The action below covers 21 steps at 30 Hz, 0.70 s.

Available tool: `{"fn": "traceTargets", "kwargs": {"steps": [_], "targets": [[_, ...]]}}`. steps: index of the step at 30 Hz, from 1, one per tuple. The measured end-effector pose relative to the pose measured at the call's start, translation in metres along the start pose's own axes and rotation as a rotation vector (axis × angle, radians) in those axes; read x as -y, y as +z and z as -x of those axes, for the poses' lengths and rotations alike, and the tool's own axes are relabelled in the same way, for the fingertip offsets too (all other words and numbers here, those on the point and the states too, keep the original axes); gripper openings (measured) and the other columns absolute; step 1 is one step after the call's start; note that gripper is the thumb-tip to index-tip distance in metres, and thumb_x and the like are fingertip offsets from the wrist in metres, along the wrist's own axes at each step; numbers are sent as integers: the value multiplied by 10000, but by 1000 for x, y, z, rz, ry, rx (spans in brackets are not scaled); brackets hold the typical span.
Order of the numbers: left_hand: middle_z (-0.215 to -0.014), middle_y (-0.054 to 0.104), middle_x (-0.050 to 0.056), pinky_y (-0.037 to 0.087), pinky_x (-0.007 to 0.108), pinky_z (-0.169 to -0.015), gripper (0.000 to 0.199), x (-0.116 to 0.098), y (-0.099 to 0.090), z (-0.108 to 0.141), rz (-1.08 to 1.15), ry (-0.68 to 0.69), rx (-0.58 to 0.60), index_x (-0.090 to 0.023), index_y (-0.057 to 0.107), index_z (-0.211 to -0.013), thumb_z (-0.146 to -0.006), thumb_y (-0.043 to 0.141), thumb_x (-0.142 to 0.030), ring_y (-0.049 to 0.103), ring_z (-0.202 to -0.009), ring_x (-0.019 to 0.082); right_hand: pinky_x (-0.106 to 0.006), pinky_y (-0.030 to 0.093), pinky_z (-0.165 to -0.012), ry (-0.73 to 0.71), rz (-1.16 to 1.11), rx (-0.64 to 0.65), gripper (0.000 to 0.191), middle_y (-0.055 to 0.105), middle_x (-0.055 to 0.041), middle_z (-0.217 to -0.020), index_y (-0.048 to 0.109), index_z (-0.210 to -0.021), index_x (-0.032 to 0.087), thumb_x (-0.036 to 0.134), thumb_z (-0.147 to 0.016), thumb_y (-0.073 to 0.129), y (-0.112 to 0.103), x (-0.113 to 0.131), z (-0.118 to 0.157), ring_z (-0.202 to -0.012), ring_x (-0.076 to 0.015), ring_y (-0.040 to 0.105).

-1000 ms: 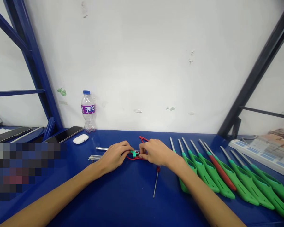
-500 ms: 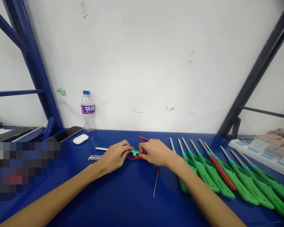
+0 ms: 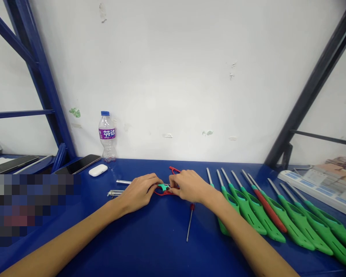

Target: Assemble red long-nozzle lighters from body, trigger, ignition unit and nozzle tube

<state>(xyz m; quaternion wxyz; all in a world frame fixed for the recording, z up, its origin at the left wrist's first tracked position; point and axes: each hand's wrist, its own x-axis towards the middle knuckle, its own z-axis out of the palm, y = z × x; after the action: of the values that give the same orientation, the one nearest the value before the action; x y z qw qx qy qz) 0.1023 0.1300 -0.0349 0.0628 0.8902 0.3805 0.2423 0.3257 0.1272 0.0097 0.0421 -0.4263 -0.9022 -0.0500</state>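
I see almost no change on my feed since half a second ago: both hands stay in place over the blue desk, and only my view shifts by a hair. On my left hand, the thumb and fingertips are drawn together, pinching the left end of a small teal plastic piece. On my right hand, the thumb and index finger are bent in close at that piece's right end, by some thin silvery bits; I cannot tell what, if anything, they grip. The teal piece lies between the two sets of fingers, just above the curved edge of a thin red plastic part. A slim silver metal tube reaches out past my left hand, on its far side. Nearer me than my right hand, a screwdriver with a red handle and metal shaft lies on the desk
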Motion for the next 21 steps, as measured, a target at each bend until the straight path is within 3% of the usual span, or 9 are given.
{"fn": "traceTargets", "kwargs": {"steps": [21], "targets": [[-1008, 745, -24, 461, 248, -810, 232, 11, 3, -1, 64, -41, -54, -252, 728, -1036, -974, 517, -179, 678, -910, 162, -280, 233, -566, -28, -8, 10, 121, 683, 7, -741, 634, -913, 233, 347, -940, 606, 0, -3, 0, -713, -179, 635]]}}
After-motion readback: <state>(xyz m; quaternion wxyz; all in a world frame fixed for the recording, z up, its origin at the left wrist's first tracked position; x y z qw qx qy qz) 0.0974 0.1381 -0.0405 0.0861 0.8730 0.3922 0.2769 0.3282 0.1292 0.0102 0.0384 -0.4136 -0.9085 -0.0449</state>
